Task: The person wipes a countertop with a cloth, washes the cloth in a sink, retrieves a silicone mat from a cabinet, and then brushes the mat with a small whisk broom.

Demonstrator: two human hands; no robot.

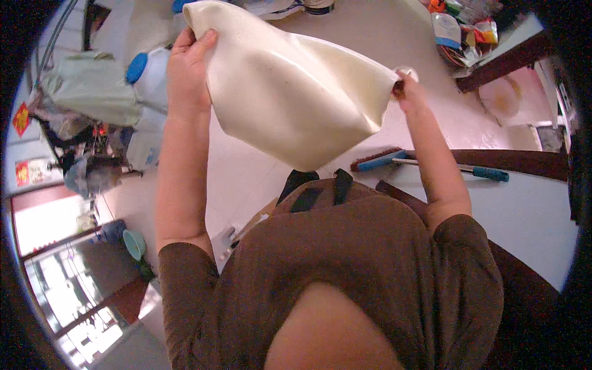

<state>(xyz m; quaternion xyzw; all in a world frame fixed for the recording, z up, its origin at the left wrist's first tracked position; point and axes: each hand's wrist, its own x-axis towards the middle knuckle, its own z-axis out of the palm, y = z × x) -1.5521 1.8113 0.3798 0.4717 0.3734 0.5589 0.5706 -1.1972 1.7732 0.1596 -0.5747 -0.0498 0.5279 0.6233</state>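
Note:
A cream-coloured flexible sheet (286, 92), smooth like vinyl or leather, hangs in front of me in the upper middle of the view. It sags in folds between my hands, and its lower part comes to a blunt point above my lap. On the left, my left hand (192, 67) grips its upper edge, thumb on the near face and fingers behind. My right hand (411, 95) pinches the far right corner; its fingertips are partly hidden by the sheet. A small whitish thing shows just behind those fingers, too blurred to name.
A floor brush with a blue head (381, 159) lies to the right, its handle reaching under my right arm. At left stand a white container with a blue lid (137, 68) and a pale green cloth cover (90, 88). A green basin (134, 245) and a basket of packets (462, 32) are farther off.

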